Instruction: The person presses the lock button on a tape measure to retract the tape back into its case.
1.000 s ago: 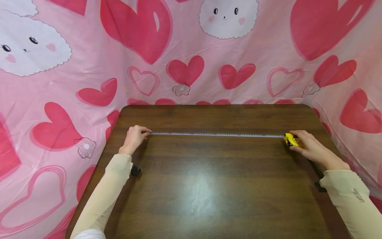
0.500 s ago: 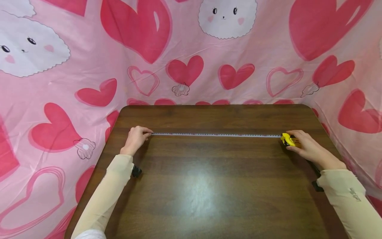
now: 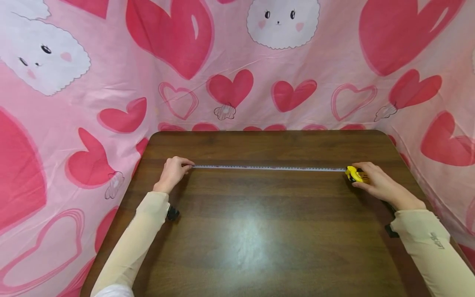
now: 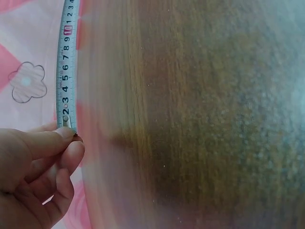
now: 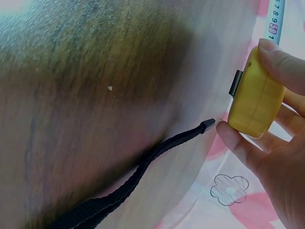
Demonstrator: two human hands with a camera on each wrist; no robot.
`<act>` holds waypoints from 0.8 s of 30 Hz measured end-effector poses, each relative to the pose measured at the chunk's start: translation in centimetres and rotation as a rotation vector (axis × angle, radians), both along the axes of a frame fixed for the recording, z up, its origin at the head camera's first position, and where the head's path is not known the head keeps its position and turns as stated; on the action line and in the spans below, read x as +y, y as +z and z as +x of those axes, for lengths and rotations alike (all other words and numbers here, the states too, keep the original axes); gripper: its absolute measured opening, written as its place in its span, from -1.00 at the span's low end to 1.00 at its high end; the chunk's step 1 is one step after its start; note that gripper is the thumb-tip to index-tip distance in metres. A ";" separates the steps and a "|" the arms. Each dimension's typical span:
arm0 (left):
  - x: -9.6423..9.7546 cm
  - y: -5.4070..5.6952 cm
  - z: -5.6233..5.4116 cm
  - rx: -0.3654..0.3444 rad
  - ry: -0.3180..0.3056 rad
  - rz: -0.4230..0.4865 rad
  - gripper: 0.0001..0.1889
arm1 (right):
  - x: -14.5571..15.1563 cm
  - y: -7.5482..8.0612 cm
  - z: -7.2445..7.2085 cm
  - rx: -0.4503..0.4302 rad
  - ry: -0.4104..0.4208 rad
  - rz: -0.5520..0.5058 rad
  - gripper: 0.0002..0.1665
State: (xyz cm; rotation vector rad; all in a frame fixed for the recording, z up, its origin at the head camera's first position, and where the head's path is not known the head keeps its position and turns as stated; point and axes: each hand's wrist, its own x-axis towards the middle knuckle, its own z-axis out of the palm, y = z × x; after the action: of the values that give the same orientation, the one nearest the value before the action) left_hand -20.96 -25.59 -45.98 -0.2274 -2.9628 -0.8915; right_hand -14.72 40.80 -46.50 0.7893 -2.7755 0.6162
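A yellow tape measure [image 3: 353,174] is gripped in my right hand [image 3: 382,186] toward the right side of the table. Its white blade [image 3: 267,168] stretches nearly straight across to the left, above the wood. My left hand [image 3: 173,173] pinches the blade's free end between thumb and fingers. In the left wrist view the numbers on the blade [image 4: 66,71] show, rising away from the thumb [image 4: 57,136]. In the right wrist view the fingers wrap the yellow case [image 5: 257,98], and a black wrist strap [image 5: 143,167] trails from it.
The dark brown wooden table [image 3: 245,231] has rounded far corners. Pink fabric [image 3: 256,95] with hearts hangs close behind it and along both sides. A small black camera [image 3: 172,213] sits at the left wrist.
Both hands have drawn slightly toward each other, the left moving right and the right moving left. The stretch of blade between them is shorter. Both grips stay as they were.
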 end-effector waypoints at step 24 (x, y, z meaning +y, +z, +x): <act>0.4 0.2 -0.6 -0.032 -0.014 -0.002 -0.85 | -2.0 1.4 -0.5 -0.082 -0.009 0.023 -0.30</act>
State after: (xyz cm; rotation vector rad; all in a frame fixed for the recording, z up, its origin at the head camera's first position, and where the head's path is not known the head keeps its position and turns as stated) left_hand -21.53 -25.14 -45.76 -0.2368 -2.9958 -0.9018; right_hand -15.20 38.85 -45.09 0.7731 -2.8633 0.6306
